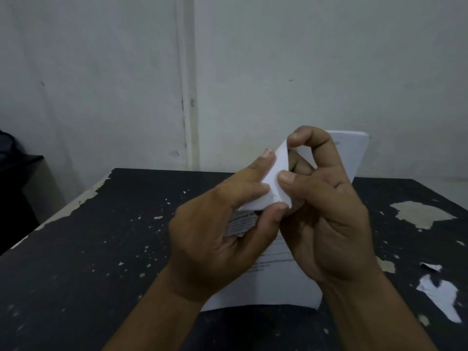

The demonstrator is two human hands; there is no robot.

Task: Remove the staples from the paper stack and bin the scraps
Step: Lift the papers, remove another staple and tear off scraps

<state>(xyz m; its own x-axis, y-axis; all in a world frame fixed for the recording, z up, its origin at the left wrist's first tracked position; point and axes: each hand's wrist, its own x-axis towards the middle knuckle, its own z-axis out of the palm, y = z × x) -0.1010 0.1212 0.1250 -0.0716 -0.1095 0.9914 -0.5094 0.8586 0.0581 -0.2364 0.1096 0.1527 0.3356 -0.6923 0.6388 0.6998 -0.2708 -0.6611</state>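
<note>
The paper stack (273,287) tilts up over the table (101,249), its long axis running near to far. The left hand (222,231) and right hand (326,224) both pinch its folded corner (276,173) with curled fingers (301,138), equally close.

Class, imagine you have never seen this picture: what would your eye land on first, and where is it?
First, the two hands in the middle: the left hand and right hand pinch a folded corner of the white paper stack. Next comes the black table beneath them, its paint flaked in pale patches, and the torn white scraps lying near its right edge.
</note>
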